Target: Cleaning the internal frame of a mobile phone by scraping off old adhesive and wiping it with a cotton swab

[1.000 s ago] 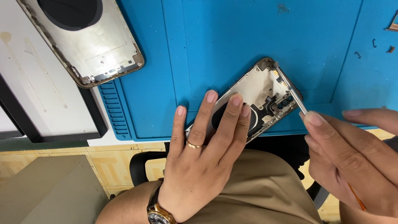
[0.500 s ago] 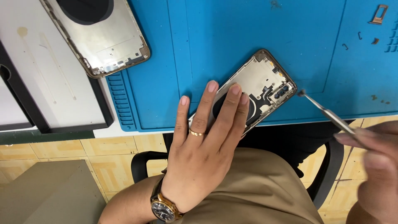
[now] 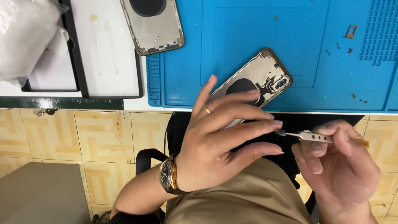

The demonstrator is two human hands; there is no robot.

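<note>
— Where's the gold-rimmed open phone housing [image 3: 261,81]?

— On the blue silicone work mat [image 3: 315,62], its near end hidden behind the left hand [image 3: 215,145], whose fingers are spread wide and hold nothing.

— And the right hand [image 3: 336,166]?

— Pinching silver metal tweezers [image 3: 309,136], tip at the left fingertips [image 3: 277,123].

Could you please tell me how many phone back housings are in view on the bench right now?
2. One phone back housing lies at the blue mat's upper left corner, partly cut off by the frame. The other housing sits at the mat's near edge, partly behind the left hand.
</note>
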